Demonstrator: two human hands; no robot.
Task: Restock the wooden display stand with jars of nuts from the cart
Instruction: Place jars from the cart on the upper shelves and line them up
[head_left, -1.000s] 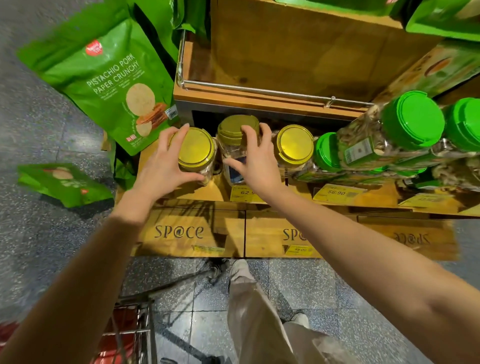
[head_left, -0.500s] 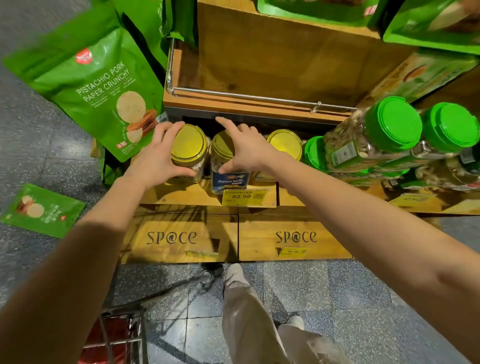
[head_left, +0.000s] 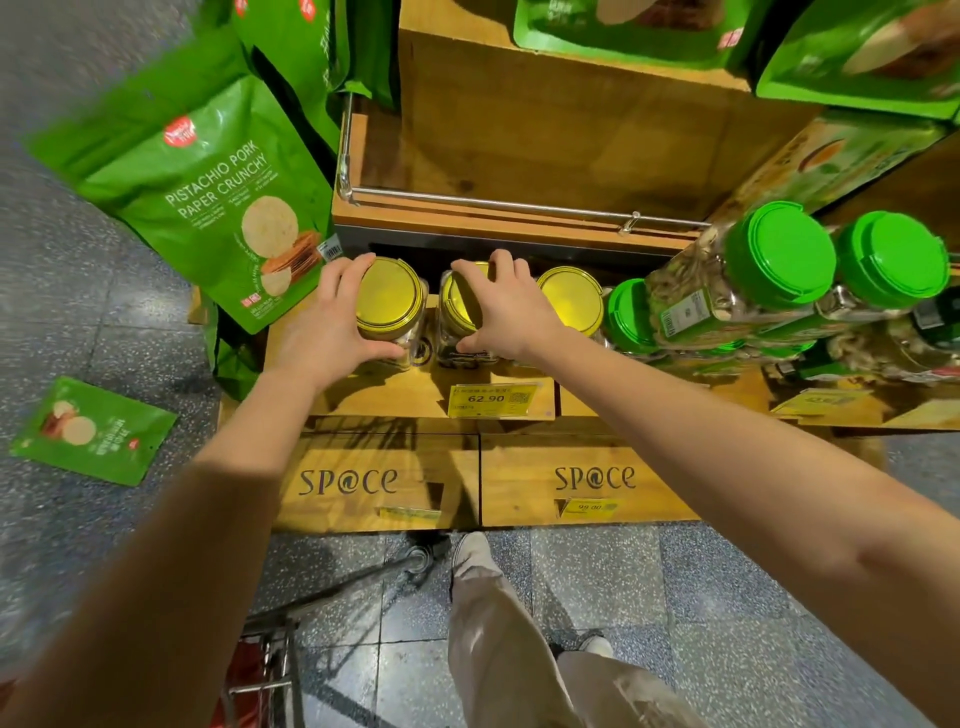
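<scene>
Left hand (head_left: 327, 332): clamped over the top of the left gold-lidded jar (head_left: 389, 299), thumb on the near side and fingers round the far rim.
Right hand (head_left: 506, 312): clamped the same way on the middle gold-lidded jar (head_left: 457, 306).
Position of jars: both stand upright side by side at the left end of the lower shelf (head_left: 395, 389) of the wooden display stand. They sit back from its front edge under the upper ledge. A third gold-lidded jar (head_left: 571, 299) stands just beside them to the right.
Build: clear walls packed with nuts under a wide glossy lid. They are probably rigid, and fairly heavy for their size.
Surface: smooth walls and a slick lid would likely slip under a loose pinch.
Fragility: glass or plastic cannot be told, so they are best set down gently.
Best hold: span the lid rim for short slides along the shelf. For lifting, wrap the body below the lid, since a lid-only lift depends on the lid being screwed tight.
Hazard: the green-lidded jars (head_left: 779, 254) lie tilted toward the shelf's right end and could be knocked.
Cart (head_left: 270, 670): only a corner shows.
</scene>
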